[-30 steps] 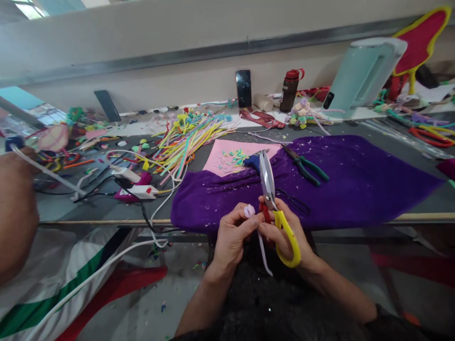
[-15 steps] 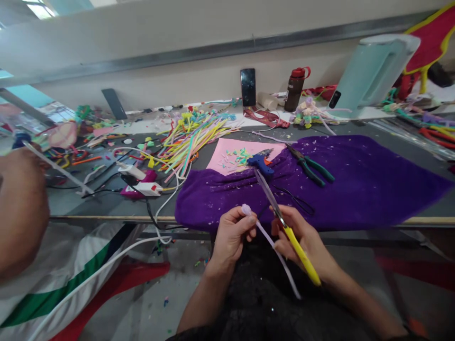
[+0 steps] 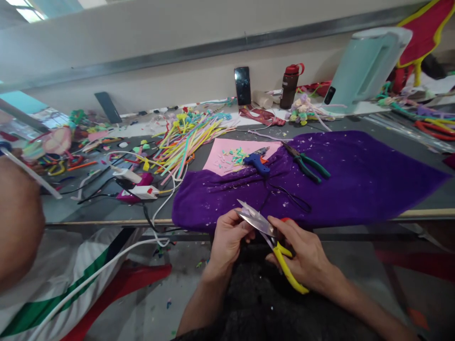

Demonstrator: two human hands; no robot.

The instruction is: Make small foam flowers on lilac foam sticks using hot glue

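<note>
My right hand (image 3: 302, 253) grips yellow-handled scissors (image 3: 272, 241), whose open blades point left toward my left hand (image 3: 229, 237). My left hand is closed around a small lilac piece that the blades and my fingers mostly hide. Both hands hover at the table's front edge, just below a purple cloth (image 3: 355, 175). On the cloth lie a blue glue gun (image 3: 259, 162) with a black cord and green-handled pliers (image 3: 307, 163). A pink sheet (image 3: 234, 154) with small coloured scraps sits behind the cloth.
A pile of coloured pipe cleaners (image 3: 188, 135) lies at centre left, by a power strip and cables (image 3: 137, 187). A phone (image 3: 242, 85), a red-capped bottle (image 3: 289, 85) and a pale green jug (image 3: 362, 66) stand by the wall. Another person's arm (image 3: 17, 222) fills the left edge.
My right hand swung the scissors from pointing upward to pointing left, with the blades opening at my left hand. The lilac strip that hung below my left hand is out of sight.
</note>
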